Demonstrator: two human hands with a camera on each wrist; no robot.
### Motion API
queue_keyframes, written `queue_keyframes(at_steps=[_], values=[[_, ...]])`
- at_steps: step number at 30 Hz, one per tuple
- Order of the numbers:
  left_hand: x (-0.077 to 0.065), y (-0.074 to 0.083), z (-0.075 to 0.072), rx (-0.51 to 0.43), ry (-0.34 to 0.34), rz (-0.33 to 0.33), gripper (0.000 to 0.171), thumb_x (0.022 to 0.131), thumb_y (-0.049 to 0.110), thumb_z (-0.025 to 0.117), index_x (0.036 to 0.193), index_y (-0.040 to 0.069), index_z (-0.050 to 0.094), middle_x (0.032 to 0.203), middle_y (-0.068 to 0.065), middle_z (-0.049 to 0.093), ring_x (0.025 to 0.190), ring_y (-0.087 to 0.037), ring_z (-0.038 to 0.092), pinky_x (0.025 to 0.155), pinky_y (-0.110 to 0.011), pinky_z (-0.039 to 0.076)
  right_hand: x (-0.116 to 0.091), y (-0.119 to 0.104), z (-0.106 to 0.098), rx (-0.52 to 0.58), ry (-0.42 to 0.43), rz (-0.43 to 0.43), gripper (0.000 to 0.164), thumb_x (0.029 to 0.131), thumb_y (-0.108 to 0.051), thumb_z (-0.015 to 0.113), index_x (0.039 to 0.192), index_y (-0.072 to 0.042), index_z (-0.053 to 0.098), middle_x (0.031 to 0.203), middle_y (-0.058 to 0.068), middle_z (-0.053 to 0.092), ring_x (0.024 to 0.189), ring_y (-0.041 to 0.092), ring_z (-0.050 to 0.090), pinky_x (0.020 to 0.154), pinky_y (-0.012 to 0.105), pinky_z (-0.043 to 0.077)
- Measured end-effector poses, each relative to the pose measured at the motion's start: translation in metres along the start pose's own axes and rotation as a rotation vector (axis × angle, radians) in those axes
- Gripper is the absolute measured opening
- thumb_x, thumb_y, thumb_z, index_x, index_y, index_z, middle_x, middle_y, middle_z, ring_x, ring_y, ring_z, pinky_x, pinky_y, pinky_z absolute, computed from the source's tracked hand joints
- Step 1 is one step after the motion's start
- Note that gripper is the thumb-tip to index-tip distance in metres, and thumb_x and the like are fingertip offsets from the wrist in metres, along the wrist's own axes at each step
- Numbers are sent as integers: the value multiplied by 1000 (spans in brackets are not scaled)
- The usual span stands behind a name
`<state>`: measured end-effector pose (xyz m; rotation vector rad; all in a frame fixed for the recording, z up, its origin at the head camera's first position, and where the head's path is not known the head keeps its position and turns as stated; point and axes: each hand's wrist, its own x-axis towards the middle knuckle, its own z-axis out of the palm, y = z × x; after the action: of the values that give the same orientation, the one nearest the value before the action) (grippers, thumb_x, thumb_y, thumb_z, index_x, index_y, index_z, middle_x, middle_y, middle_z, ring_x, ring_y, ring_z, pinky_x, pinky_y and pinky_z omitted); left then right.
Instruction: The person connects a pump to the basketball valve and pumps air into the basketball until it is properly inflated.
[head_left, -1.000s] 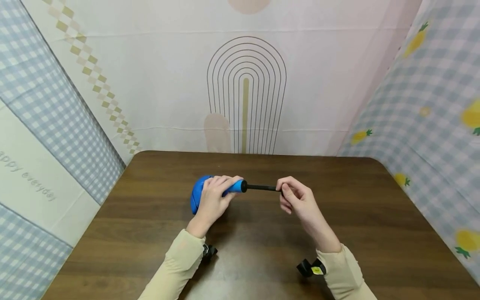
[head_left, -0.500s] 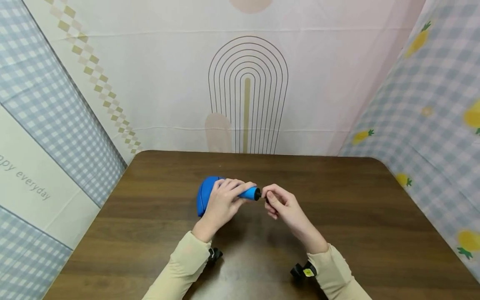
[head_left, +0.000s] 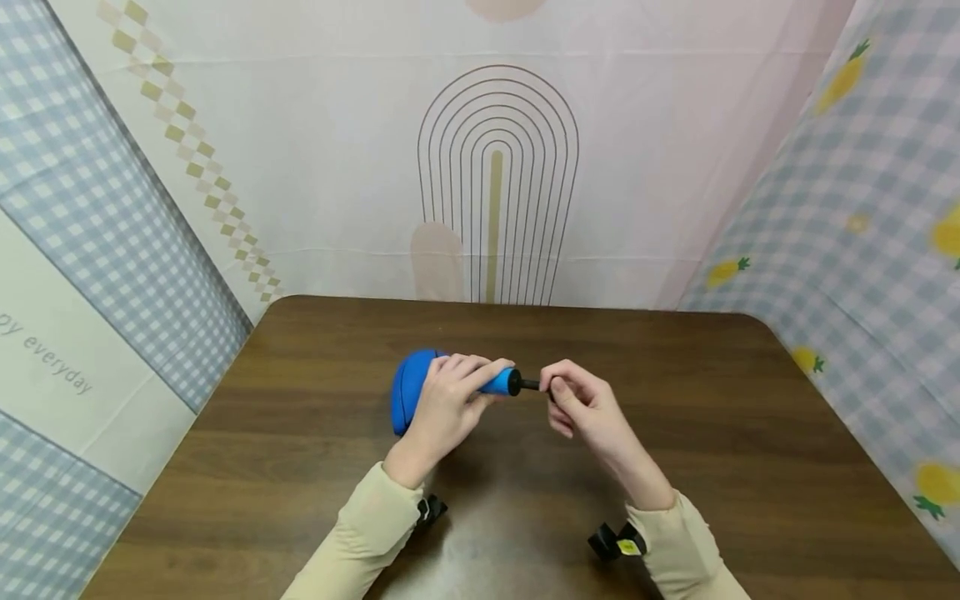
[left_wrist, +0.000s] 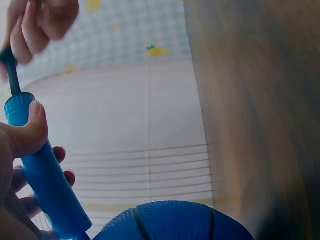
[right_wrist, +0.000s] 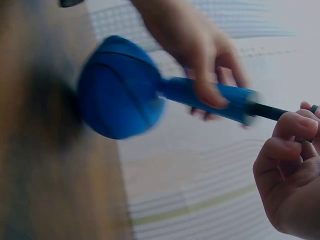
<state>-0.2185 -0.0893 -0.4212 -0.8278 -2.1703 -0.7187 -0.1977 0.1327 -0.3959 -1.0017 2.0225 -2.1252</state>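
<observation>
A blue ball with black seams [head_left: 407, 392], looking slightly misshapen in the right wrist view, is joined to the tip of a blue hand pump [head_left: 498, 382]. My left hand [head_left: 441, 404] grips the pump's barrel, thumb on one side and fingers on the other. From the barrel's black end a short length of black rod [head_left: 530, 385] sticks out toward the right. My right hand [head_left: 587, 406] pinches the black handle at the rod's end, mostly hidden by the fingers. In the left wrist view the ball [left_wrist: 175, 222] shows only at the bottom edge.
Beneath both hands lies a dark brown wooden table [head_left: 675, 433]. A pale printed cloth [head_left: 337, 167] hangs behind it, and checked cloths [head_left: 847, 275] hang at the sides. Each wrist carries a small black camera [head_left: 617, 542].
The rod was drawn far out, then pushed nearly all the way into the barrel. My right hand has since pulled it out a little to the right; my left hand keeps its grip.
</observation>
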Motion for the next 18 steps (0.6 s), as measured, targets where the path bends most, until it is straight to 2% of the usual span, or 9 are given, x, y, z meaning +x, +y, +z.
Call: queue_keyframes(at_steps=[5, 10, 14, 18], values=[[4, 4, -3, 19, -14, 31, 44, 78, 29, 79, 120, 27, 67, 100, 4, 70, 93, -17, 64, 89, -41, 45, 2, 3, 5, -42, -18, 15, 15, 103, -9, 41, 101, 1, 52, 61, 7, 38, 48, 21, 33, 42, 32, 33], [5, -5, -10, -15, -24, -11, 44, 79, 26, 79, 121, 29, 67, 103, 5, 71, 95, -16, 64, 90, -42, 45, -2, -12, -4, -84, 16, -14, 16, 103, -8, 41, 100, -7, 57, 60, 6, 40, 48, 18, 35, 41, 33, 32], [5, -11, -15, -29, -1, -36, 45, 78, 21, 80, 121, 26, 67, 103, 3, 72, 96, -17, 63, 90, -43, 44, -6, -23, -11, -35, 59, -63, 18, 104, -6, 39, 97, -8, 56, 56, 5, 35, 45, 21, 29, 40, 32, 28], [6, -8, -17, -25, 17, -19, 43, 79, 21, 78, 121, 25, 67, 102, 2, 71, 95, -17, 61, 89, -42, 43, -5, -19, -8, 7, 39, -109, 17, 104, -6, 38, 98, -6, 54, 56, 7, 32, 43, 21, 27, 38, 31, 27]])
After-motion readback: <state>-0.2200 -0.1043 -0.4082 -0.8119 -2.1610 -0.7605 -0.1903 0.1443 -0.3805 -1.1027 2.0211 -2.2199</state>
